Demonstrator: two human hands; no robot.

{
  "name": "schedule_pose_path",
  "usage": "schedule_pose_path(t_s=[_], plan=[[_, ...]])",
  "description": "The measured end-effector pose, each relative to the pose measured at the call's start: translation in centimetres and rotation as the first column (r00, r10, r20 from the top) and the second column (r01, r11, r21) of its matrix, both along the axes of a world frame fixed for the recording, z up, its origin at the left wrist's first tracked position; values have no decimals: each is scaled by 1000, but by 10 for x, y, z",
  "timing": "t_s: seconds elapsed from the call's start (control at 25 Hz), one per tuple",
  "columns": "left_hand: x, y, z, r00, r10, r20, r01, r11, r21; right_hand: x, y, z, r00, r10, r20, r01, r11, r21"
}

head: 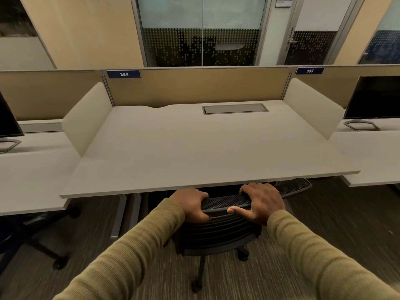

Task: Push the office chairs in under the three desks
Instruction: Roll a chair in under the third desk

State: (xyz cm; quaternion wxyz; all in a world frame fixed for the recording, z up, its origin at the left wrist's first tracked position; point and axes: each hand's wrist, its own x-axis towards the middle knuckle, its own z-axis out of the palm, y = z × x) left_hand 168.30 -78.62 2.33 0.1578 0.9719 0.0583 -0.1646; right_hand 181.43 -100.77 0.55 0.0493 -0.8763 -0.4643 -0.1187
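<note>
Both the left hand [190,204] and right hand [263,202] are clamped on the mesh-backed office chair [218,226], nearly tucked under desk 384 [194,152], while another chair's base [43,241] shows beneath the left desk [32,176].

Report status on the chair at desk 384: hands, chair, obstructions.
Left hand and right hand shut on black mesh-backed office chair. Backrest top at pale desk edge. Nothing seen blocking.
</note>
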Motion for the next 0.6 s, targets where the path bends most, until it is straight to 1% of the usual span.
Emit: schedule_pose_path(t_s=[0.12,0.24,0.4,0.6], plan=[[8,14,0,1000,10,-24,-11,999,-38,5,11,-1,1000,-6,5,6,999,36],[19,27,-1,1000,4,-30,-4,1000,-5,12,21,-2,1000,-11,18,10,1000,29],[31,36,-8,1000,-3,-18,4,999,32,23,32,-6,1000,-23,13,23,1000,-13],[52,55,-6,999,21,-28,-20,998,57,41,52,-4,997,-60,-45,57,996,-69]])
